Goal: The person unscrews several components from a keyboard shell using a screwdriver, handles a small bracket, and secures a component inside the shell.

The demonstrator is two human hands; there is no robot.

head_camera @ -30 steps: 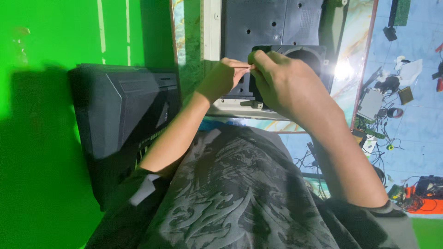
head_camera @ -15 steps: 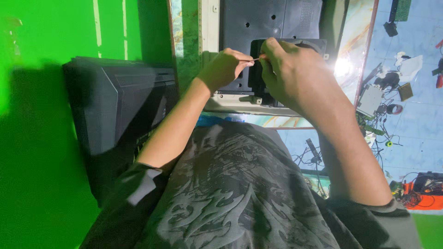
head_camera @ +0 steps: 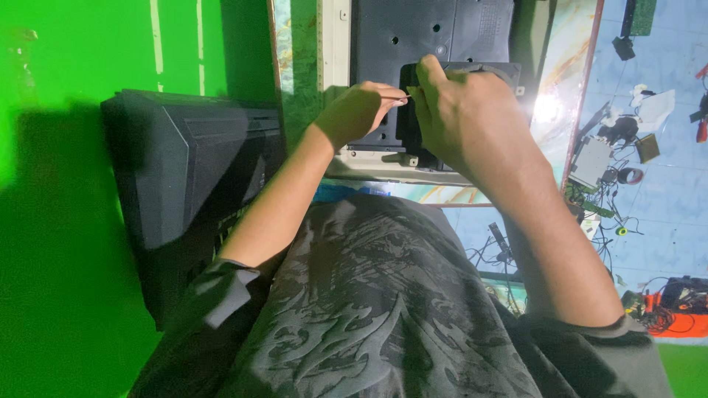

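Head view, left hand (head_camera: 358,110) pinching thin tool (head_camera: 394,96), right hand (head_camera: 464,110) gripping black panel (head_camera: 435,37) just beside

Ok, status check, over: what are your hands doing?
Left hand pinching thin metal tool. Right hand resting on black plastic panel. Nothing blocking.

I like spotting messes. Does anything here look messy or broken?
Yes. Tangled cables and loose parts lie scattered on the blue tiled floor at right. The grey back panel of the device under both hands looks whole.
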